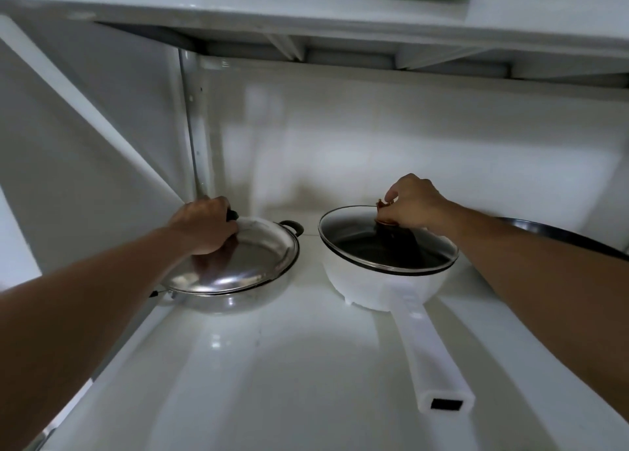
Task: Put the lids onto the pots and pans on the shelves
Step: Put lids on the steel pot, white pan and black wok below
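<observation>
Both hands work on one white shelf (306, 365), each setting a lid. The left hand (204, 226) has its grip closed over the black knob of the steel lid (238, 263), which lies on the steel pan (235, 297) near the shelf's left edge, toward the back. That lid sits tilted, its far rim raised over the pan's small black loop handle (293, 227), so it seems not yet seated; holding it by the knob probably lets the person level and centre it.

The right hand (413, 200) pinches the brown knob of the glass lid (388, 243) with its fingertips, a narrow grip holding the knob from above. This lid rests on the white saucepan (381, 287), set beside the steel pan, the two apart by a small gap. Its rim looks close to flush, slightly lifted at the back, so the pinch likely serves for a final small adjustment.

The saucepan's long white handle (432, 358) runs from the pot toward the shelf's front edge, angled slightly right, its open end facing the person. At the right edge a dark rim of another pan (558, 234) shows, uncovered as far as can be seen.
</observation>
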